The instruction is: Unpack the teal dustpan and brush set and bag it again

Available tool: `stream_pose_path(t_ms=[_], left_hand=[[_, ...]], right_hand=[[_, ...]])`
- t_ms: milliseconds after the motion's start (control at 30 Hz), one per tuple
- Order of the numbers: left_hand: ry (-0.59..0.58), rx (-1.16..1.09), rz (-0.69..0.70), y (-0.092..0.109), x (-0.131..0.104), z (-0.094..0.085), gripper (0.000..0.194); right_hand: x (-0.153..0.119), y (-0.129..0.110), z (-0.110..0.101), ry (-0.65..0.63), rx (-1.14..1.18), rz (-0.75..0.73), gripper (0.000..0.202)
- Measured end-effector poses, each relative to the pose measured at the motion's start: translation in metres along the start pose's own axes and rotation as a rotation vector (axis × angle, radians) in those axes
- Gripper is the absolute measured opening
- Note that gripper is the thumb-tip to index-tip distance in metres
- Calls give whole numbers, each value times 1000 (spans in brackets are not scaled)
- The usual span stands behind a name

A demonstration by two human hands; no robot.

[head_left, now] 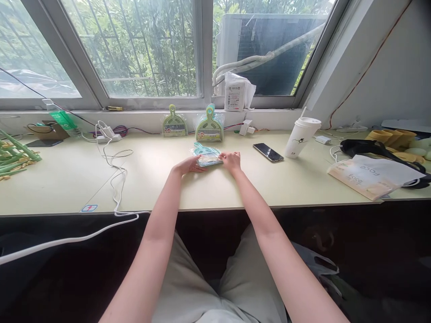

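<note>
A wrapped blue mini dustpan and brush set [209, 157] lies low over the table, its handle end pointing away from me. My left hand [190, 165] is at its left side, fingers along the near left edge and partly hidden by it. My right hand [230, 161] pinches the right edge of the wrapping with curled fingers. Behind it, a green wrapped dustpan set [209, 125] leans upright against the sill, apparently with others stacked at its back. Another green dustpan set [174, 123] leans to its left.
Right of my hands lie a phone [268, 152], a white cup with a straw [299, 139] and a tissue pack [363, 179]. A white cable [116, 188] runs over the table edge at left, from a power strip [108, 137]. A paper packet [235, 93] stands on the sill.
</note>
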State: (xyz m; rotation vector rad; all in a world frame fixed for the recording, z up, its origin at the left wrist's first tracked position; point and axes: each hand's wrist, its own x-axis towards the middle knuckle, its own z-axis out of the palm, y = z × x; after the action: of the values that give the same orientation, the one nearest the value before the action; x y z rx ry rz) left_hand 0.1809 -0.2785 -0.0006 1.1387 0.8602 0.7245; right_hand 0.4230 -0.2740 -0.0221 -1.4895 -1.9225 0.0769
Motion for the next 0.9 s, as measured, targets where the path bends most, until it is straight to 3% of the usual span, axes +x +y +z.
stream_pose_path(t_ms=[233, 367, 467, 533, 600, 667, 800, 900], left_hand=[[62, 7, 99, -2, -3, 3, 52], [37, 21, 172, 0, -10, 1, 61], [2, 45, 221, 2, -13, 1, 68], [-11, 66, 231, 3, -13, 4, 72], [6, 91, 229, 5, -14, 8, 76], [42, 104, 235, 7, -16, 13, 81], [98, 75, 324, 6, -14, 22, 100], [191, 130, 398, -1, -2, 26, 112]], right_hand=[[0, -2, -3, -9, 49, 49, 23], [2, -3, -2, 138, 90, 86, 27], [6, 0, 1, 236, 394, 196, 57], [8, 1, 2, 156, 675, 279, 65], [9, 3, 2, 30, 868, 381, 57], [9, 4, 1, -18, 956, 473, 47], [9, 9, -2, 122, 1058, 565, 45], [10, 11, -4, 187, 1111, 551, 48]])
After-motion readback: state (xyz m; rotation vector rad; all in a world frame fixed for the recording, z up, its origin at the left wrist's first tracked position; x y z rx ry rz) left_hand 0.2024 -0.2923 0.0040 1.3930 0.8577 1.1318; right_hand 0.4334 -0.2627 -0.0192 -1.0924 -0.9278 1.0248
